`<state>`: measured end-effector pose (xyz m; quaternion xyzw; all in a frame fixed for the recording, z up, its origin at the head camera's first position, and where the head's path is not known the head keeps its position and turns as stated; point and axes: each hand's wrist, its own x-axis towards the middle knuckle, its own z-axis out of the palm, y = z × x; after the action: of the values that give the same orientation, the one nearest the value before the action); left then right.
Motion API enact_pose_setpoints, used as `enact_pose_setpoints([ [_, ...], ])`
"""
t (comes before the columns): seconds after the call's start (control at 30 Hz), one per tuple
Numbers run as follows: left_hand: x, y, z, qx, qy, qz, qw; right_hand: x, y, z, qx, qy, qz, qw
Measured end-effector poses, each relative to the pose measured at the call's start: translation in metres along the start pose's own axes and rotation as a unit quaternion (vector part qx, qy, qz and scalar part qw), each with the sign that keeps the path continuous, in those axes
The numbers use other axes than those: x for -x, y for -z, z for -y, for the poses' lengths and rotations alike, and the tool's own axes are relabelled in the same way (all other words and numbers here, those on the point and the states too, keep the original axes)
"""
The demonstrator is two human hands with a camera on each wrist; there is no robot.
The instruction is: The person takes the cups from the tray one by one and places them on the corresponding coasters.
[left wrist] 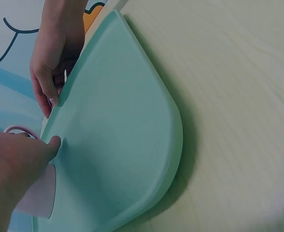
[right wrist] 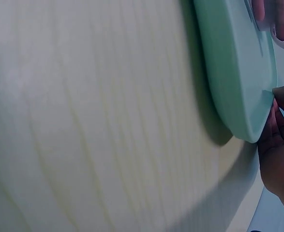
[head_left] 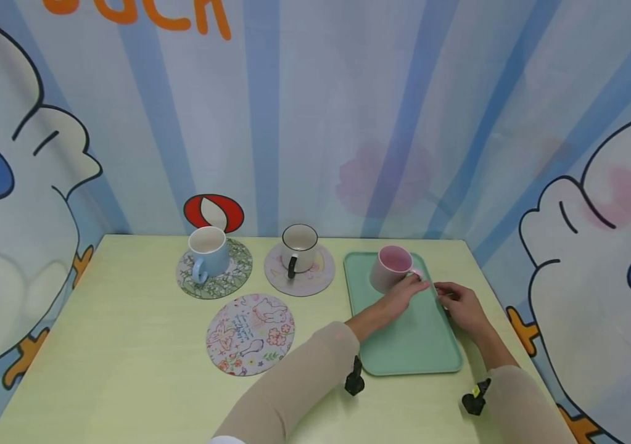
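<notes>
A pink mug [head_left: 390, 269] stands near the far end of a light green tray [head_left: 415, 345]. My left hand [head_left: 397, 301] reaches across the tray to the mug's handle side. In the left wrist view its thumb [left wrist: 54, 146] sticks out straight, and in the right wrist view its fingers [right wrist: 282, 17] extend down over the handle. My right hand [head_left: 462, 306] is at the tray's right edge and pinches the rim, the thumb on top and the fingers at the outer side, partly hidden by the tray.
Left of the tray, a white mug [head_left: 305, 259] with a black handle stands on a round pink coaster [head_left: 323, 277]. Further left, a blue mug [head_left: 212, 256] stands on a green patterned coaster [head_left: 240, 265]. A floral round coaster [head_left: 251, 336] lies nearer. A striped curtain [head_left: 315, 123] hangs behind the table.
</notes>
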<state>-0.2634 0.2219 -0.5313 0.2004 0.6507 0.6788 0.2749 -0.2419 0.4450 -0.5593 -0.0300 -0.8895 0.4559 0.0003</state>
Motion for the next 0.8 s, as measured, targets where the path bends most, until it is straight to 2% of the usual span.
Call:
enact_pose_setpoints([
  [0.2,-0.003,0.001,0.005,-0.018,-0.007,-0.016,0.9997,-0.002,-0.001,-0.003,0.002,-0.011,0.002,1.0],
  [0.37,-0.007,0.001,0.011,-0.026,-0.031,-0.024,0.9989,-0.002,0.0,-0.004,0.006,-0.007,-0.002,1.0],
  [0.53,0.004,0.002,0.01,-0.026,-0.056,-0.048,0.997,-0.002,0.0,-0.002,-0.002,-0.005,-0.005,1.0],
  [0.67,0.016,0.005,0.01,-0.057,-0.077,-0.075,0.9926,0.0,-0.001,-0.001,0.004,-0.009,-0.006,1.0],
  [0.73,0.02,0.007,0.011,-0.073,-0.074,-0.089,0.9907,0.0,-0.001,0.0,0.005,-0.01,-0.006,1.0],
  [0.8,0.024,0.009,0.01,-0.086,-0.052,-0.105,0.9894,0.0,0.0,0.0,0.004,-0.009,-0.006,1.0],
])
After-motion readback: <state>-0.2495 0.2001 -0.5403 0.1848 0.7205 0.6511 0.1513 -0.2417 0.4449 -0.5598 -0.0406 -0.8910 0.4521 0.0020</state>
